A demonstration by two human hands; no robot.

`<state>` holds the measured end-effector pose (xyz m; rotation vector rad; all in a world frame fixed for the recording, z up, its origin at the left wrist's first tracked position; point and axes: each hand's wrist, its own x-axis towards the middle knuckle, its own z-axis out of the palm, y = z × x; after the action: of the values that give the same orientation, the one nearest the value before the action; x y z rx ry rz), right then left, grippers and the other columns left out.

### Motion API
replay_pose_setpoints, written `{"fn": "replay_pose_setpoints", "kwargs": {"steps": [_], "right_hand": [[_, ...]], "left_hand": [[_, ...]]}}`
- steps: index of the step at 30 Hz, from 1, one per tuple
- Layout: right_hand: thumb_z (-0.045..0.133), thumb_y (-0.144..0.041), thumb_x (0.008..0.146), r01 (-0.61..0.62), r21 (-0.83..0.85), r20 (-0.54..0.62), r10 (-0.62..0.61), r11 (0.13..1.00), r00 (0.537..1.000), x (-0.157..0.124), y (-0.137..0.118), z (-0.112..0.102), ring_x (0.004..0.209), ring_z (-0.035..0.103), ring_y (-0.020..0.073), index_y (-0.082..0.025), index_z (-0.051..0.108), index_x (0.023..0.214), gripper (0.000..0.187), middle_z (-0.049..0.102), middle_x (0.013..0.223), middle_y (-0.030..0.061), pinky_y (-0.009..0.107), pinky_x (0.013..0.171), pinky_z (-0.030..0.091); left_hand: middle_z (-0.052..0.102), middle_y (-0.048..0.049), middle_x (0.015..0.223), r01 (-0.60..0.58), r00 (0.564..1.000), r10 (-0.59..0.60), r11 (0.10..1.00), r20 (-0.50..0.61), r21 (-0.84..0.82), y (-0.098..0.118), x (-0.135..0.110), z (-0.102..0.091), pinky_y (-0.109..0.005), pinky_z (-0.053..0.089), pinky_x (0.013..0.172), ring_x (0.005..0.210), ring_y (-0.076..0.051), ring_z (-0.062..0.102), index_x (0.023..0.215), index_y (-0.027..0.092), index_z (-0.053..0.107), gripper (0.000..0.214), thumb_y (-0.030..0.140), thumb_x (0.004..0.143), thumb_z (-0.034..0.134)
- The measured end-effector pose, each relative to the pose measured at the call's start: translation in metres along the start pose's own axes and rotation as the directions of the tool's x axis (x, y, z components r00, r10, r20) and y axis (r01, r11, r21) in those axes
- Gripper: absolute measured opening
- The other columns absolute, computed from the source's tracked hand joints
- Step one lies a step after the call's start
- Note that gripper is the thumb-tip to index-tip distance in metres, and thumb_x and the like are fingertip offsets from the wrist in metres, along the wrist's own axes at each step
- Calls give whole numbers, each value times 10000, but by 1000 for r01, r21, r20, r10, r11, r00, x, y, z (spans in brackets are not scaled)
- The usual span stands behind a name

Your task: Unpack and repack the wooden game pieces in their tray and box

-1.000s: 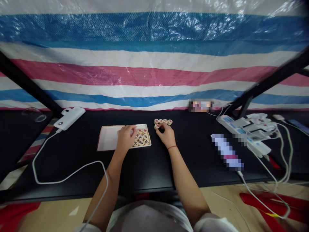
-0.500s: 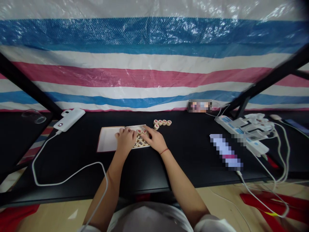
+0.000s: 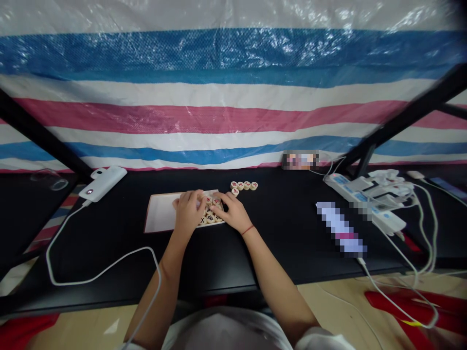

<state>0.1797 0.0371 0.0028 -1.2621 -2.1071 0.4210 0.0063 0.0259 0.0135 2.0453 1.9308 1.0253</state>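
Observation:
An opened box (image 3: pixel 160 214) lies on the black table, its bare white lid half to the left. Round wooden Chinese chess pieces (image 3: pixel 210 218), marked in red and black characters, fill its right half. My left hand (image 3: pixel 188 211) rests over the middle of the box, fingers bent but apart, at the left side of the pieces. From the right, my right hand (image 3: pixel 233 214) reaches over the box's right edge, with thumb and fingers spread, touching the pieces there. Both hands hide some pieces. Beyond the box, several red-marked chess pieces (image 3: pixel 247 185) stand in a short row, with another chess piece (image 3: pixel 235 193) just in front.
A white power bank (image 3: pixel 104 184) with a cable sits at the left. On the right are a blurred phone (image 3: pixel 341 228) with a cable and a power strip (image 3: pixel 365 201) crowded with plugs. Another device (image 3: pixel 301 160) leans by the striped sheet (image 3: pixel 219 116) at the back.
My right thumb has shifted slightly left over the pieces, and my left fingers have moved a little. The row of pieces beyond the box stays put; the view has shifted slightly.

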Motion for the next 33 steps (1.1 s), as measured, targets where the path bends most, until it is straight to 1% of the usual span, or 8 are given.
{"fn": "replay_pose_setpoints", "kwargs": {"steps": [5, 11, 14, 17, 19, 22, 26, 33], "right_hand": [[577, -342, 890, 172, 85, -232, -148, 981, 961, -1, -12, 1, 1000, 620, 211, -236, 620, 1135, 270, 664, 1062, 74, 347, 877, 505], [560, -292, 889, 197, 86, -313, -161, 977, 936, -3, -17, 2, 987, 651, 194, -224, 648, 1086, 227, 694, 1058, 72, 333, 892, 524], [561, -329, 862, 16, 129, -417, 40, 992, 908, -3, -3, -6, 857, 671, 181, -204, 658, 1071, 262, 708, 1002, 70, 321, 830, 544], [567, -391, 829, -290, 201, -524, 353, 936, 775, -3, 23, -16, 728, 654, 170, -170, 666, 1050, 328, 714, 906, 66, 311, 748, 542], [583, -407, 796, -421, 174, -505, 448, 890, 738, -4, 40, -22, 729, 646, 185, -154, 677, 1030, 357, 713, 868, 71, 318, 743, 526], [587, -369, 765, -506, 44, -412, 477, 861, 776, -7, 55, -24, 775, 636, 214, -170, 693, 996, 323, 711, 852, 72, 328, 751, 494], [553, -315, 777, -505, -55, -327, 463, 861, 824, -8, 56, -19, 814, 617, 222, -194, 688, 1020, 304, 708, 879, 73, 324, 763, 466], [551, -300, 759, -435, -46, -407, 381, 899, 830, -8, 58, -17, 799, 582, 211, -162, 686, 1034, 336, 650, 1027, 114, 352, 801, 480]], "left_hand": [[681, -34, 908, -59, 998, 55, 915, -19, -400, 6, 0, 6, -294, 498, 798, 833, -164, 647, 972, 209, 603, 180, 331, 840, 605], [689, -15, 915, -3, 996, 45, 866, 71, -501, 10, -3, 8, -274, 522, 797, 817, -146, 665, 979, 216, 581, 202, 345, 829, 623], [694, -29, 982, -20, 992, 75, 884, 98, -467, 9, -2, 3, -288, 515, 848, 890, -157, 665, 1076, 222, 583, 238, 352, 876, 569], [691, -44, 1002, -69, 991, 106, 921, 77, -384, 6, 1, -1, -304, 505, 872, 934, -170, 653, 1083, 219, 612, 223, 318, 918, 499], [692, -50, 999, -92, 990, 121, 936, 67, -340, 2, 3, -2, -310, 504, 868, 941, -178, 651, 1046, 219, 637, 210, 297, 922, 485], [698, -49, 979, -117, 989, 140, 947, 54, -300, -3, 4, 0, -317, 509, 855, 932, -186, 654, 1008, 220, 652, 193, 271, 914, 492], [708, -41, 958, -176, 980, 194, 945, 37, -276, -6, 4, 3, -316, 515, 848, 913, -180, 659, 976, 220, 656, 180, 251, 910, 491], [716, -41, 974, -185, 979, 202, 947, 38, -262, -9, 5, 4, -317, 519, 839, 916, -184, 665, 960, 225, 656, 171, 244, 903, 497]]}}
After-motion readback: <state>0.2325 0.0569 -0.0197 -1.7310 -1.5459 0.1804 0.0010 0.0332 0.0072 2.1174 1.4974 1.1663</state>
